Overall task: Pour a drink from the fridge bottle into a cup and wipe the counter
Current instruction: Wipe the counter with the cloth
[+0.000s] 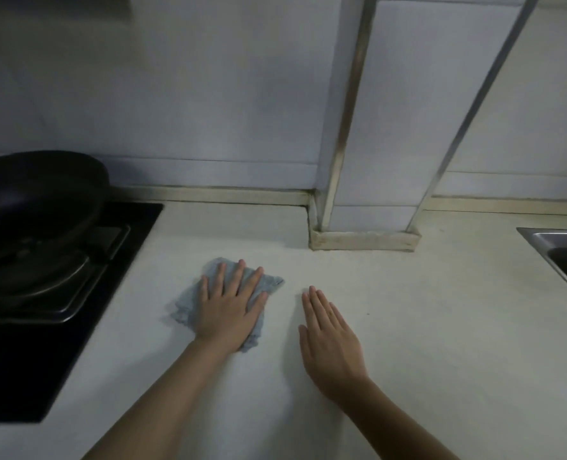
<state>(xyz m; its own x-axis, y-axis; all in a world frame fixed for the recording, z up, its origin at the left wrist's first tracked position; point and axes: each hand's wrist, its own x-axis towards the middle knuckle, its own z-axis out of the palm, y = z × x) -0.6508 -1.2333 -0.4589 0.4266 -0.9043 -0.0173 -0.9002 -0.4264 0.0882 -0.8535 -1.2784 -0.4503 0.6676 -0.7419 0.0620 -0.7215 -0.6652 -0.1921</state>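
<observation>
White, faintly speckled tabletop [424,310] fills my view, and its limits are plain. On the left it ends at the straight edge of a black glass hob [16,376], where a dark pan [39,194] sits on the burner. At the far side it meets a stained skirting strip under the tiled wall. A tiled column [375,144] juts out from that wall towards me, so the free depth is shorter there. At the right edge I see the steel rim of a sink [541,237]. Between hob and sink the surface lies open, widest on the near side.

My left grip [230,310] lies flat on the cloth [270,281], fingers straight and spread, pressing down with nothing curled round it. My right grip [333,340] is just to the right, apart from the cloth, fingers straight and close together, holding nothing. I cannot tell whether its palm touches the surface.

That cloth is pale blue-grey, thin and rumpled, with ragged, uneven edges. It sits left of centre, near the hob, showing on all sides of my left grip.
</observation>
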